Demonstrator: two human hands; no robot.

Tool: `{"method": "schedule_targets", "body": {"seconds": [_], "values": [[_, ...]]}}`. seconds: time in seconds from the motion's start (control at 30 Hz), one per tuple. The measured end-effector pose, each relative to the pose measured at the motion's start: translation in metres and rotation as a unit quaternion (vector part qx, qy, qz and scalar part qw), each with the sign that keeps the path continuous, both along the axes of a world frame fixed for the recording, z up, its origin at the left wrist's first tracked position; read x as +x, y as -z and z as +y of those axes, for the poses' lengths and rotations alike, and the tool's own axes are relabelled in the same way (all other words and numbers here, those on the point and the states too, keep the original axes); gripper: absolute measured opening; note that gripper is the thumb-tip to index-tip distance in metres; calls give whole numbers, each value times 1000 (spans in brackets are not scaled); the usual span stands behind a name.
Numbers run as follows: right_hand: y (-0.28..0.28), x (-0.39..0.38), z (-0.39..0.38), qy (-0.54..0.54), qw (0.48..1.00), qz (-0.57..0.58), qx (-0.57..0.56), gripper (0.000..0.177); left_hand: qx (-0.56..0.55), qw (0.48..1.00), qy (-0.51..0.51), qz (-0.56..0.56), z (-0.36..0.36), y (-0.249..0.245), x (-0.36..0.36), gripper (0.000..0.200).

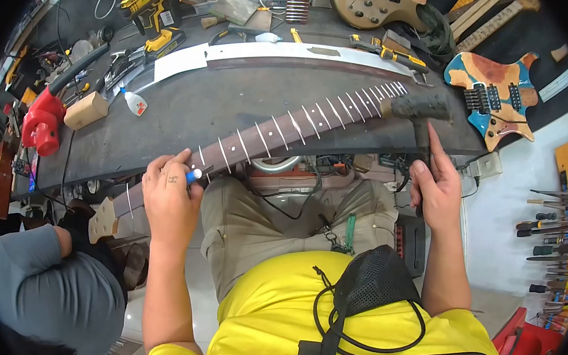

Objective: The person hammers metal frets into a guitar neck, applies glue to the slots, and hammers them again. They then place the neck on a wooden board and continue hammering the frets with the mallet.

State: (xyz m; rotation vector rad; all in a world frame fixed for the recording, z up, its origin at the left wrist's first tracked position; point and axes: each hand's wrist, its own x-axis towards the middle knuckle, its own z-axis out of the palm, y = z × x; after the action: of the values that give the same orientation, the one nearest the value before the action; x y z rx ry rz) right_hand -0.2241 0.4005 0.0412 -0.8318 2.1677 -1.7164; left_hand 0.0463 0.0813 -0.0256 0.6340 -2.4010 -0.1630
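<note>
Right grip (pixel 437 189): closed round handle of dark-headed hammer (pixel 419 108), index finger extended. Left grip (pixel 171 186): curled at dark-brown wooden guitar neck (pixel 254 143), apparently pinching small blue-and-white cylindrical piece (pixel 194 176), partly hidden. My judgement on hammer work: light, square taps; left fingers well clear; neck supported beneath. Neck: across near edge of black desk (pixel 237 94), pale headstock (pixel 104 220) overhanging; silvery frets (pixel 295 126), pale dots (pixel 270 134).
</note>
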Motion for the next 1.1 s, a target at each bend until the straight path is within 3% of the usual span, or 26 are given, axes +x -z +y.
{"method": "schedule_targets", "body": {"seconds": [0.07,0.2,0.33,0.4,0.43,0.5,0.53,0.6,0.73,0.8,0.9,0.97,1.0,1.07,1.1], "values": [[4,-4,-7,-18,1000,-16,-12,66,-49,999,7,12,-2,-2,-4,41],[13,-18,-31,-56,998,-33,-25,64,-47,999,0,-27,0,-8,-12,47],[22,-24,-40,-75,995,-66,-31,64,-50,998,25,-37,12,-47,-21,42],[24,-22,-45,-86,992,-78,-41,65,30,993,116,-5,1,-57,-33,38],[23,-22,-47,-80,992,-80,-47,65,33,993,113,-7,0,-61,-45,38],[19,-20,-50,-78,993,-80,-49,65,242,953,151,-99,-2,-68,-75,32],[16,-18,-51,-77,993,-79,-42,65,244,954,148,-93,-8,-61,-86,32],[9,-16,-48,-75,994,-75,-33,64,53,947,315,-40,-15,-46,-105,29],[0,-7,-39,-85,995,-58,-10,64,68,946,307,-73,-21,-44,-105,28],[-8,-1,-38,-79,996,-51,-1,64,115,937,330,-19,-28,-37,-105,34],[-23,7,-38,-93,992,-27,75,63,147,929,338,-31,-31,-34,-104,37],[-27,11,-41,-105,974,164,120,64,144,930,336,-28,-30,-34,-104,37],[-28,15,-45,-108,973,165,121,64,138,931,336,-28,-30,-35,-104,37],[-32,23,-54,-165,927,320,103,65,131,933,333,-28,-30,-35,-105,37],[-38,24,-58,-169,926,321,104,65,122,934,333,-29,-30,-35,-105,37]]}}
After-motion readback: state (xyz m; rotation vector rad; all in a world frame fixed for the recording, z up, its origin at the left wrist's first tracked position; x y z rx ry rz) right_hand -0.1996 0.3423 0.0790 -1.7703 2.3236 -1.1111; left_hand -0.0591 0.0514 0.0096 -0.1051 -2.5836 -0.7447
